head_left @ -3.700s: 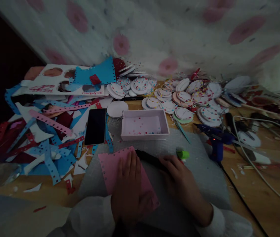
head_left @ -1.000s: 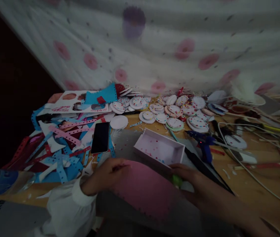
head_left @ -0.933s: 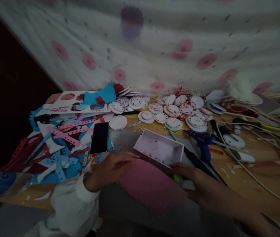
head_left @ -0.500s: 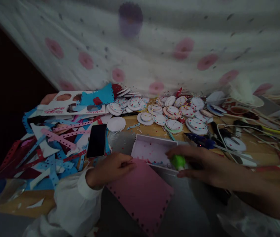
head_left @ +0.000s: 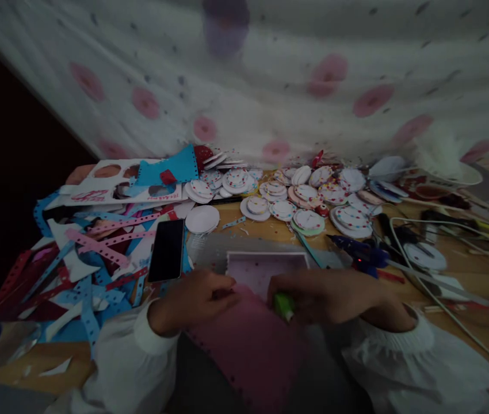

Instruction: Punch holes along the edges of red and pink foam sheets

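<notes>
My left hand pinches the upper corner of a pink sheet, which has dark round holes along its edges. My right hand is closed around a small green hole punch at the sheet's upper right edge; the fingers hide most of it, and I cannot tell whether it bites the paper. Just behind both hands lies a shallow white box with small dots inside, partly covered by the sheet and my right hand.
Punched paper strips pile up at the left, beside a black phone. White discs with coloured dots line the back. A blue glue gun, a white cable and tools lie to the right. A flowered curtain hangs behind.
My right hand has moved left with the green punch, from over the box's right side to the pink sheet's edge. The left hand keeps its hold on the sheet.
</notes>
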`<action>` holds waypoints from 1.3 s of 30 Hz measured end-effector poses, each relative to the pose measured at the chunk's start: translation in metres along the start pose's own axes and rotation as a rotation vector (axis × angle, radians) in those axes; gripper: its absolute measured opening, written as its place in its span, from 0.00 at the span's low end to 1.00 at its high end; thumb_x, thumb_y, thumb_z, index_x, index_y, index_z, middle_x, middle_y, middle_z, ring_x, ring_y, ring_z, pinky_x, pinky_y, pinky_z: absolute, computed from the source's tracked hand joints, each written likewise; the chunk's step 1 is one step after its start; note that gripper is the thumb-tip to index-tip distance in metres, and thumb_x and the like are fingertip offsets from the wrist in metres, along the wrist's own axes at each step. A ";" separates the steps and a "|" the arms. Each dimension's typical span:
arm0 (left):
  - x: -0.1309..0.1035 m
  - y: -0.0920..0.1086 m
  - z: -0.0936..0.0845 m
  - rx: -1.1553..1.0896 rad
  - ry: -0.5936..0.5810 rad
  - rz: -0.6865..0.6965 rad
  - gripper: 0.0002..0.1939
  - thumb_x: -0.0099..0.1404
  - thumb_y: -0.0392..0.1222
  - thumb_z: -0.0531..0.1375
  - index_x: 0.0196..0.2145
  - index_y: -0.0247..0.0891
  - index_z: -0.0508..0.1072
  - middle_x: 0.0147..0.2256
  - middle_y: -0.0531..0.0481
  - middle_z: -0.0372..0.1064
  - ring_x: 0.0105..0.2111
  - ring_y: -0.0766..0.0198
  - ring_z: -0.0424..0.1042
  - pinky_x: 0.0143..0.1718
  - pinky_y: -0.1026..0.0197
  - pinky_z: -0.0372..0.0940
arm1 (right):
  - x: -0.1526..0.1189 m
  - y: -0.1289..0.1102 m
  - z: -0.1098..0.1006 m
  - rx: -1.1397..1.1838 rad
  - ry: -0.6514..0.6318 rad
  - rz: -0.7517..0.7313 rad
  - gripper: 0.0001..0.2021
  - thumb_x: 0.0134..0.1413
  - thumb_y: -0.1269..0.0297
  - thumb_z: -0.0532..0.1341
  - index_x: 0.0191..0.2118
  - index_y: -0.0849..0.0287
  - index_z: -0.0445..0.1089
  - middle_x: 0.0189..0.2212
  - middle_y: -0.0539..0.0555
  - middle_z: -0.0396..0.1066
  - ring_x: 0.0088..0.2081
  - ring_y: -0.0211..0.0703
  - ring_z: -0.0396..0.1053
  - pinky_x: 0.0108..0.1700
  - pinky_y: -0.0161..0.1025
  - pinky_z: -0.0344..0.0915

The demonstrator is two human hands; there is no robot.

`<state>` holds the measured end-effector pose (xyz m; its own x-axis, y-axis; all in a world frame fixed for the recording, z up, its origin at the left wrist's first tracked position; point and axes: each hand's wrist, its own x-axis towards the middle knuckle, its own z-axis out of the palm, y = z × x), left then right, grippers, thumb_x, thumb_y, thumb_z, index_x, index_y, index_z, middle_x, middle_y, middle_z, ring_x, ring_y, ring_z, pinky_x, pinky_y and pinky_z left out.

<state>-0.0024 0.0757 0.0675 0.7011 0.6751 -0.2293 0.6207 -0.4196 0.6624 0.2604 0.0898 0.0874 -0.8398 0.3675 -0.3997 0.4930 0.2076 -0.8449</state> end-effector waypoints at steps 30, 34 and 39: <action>0.001 -0.006 0.012 -0.291 0.203 0.192 0.23 0.65 0.42 0.55 0.16 0.36 0.51 0.17 0.60 0.43 0.18 0.74 0.47 0.20 0.67 0.45 | 0.016 -0.007 0.012 0.571 0.400 -0.134 0.16 0.52 0.59 0.64 0.43 0.58 0.61 0.33 0.48 0.62 0.33 0.35 0.61 0.33 0.33 0.59; 0.007 -0.010 0.025 -0.206 0.477 0.383 0.22 0.64 0.39 0.57 0.17 0.37 0.51 0.18 0.57 0.51 0.23 0.69 0.57 0.30 0.63 0.57 | 0.018 -0.011 0.013 0.538 0.324 -0.079 0.14 0.56 0.57 0.61 0.43 0.57 0.59 0.34 0.49 0.65 0.35 0.36 0.63 0.35 0.34 0.60; 0.011 -0.013 0.028 -0.208 0.419 0.498 0.21 0.65 0.40 0.56 0.17 0.38 0.53 0.18 0.54 0.58 0.32 0.62 0.67 0.44 0.54 0.59 | 0.013 -0.014 0.013 0.501 0.257 -0.033 0.12 0.58 0.60 0.58 0.45 0.57 0.58 0.36 0.50 0.67 0.39 0.38 0.65 0.40 0.36 0.61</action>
<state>0.0071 0.0716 0.0360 0.6645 0.6273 0.4061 0.1493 -0.6440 0.7503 0.2401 0.0796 0.0891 -0.7396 0.5900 -0.3239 0.2470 -0.2098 -0.9461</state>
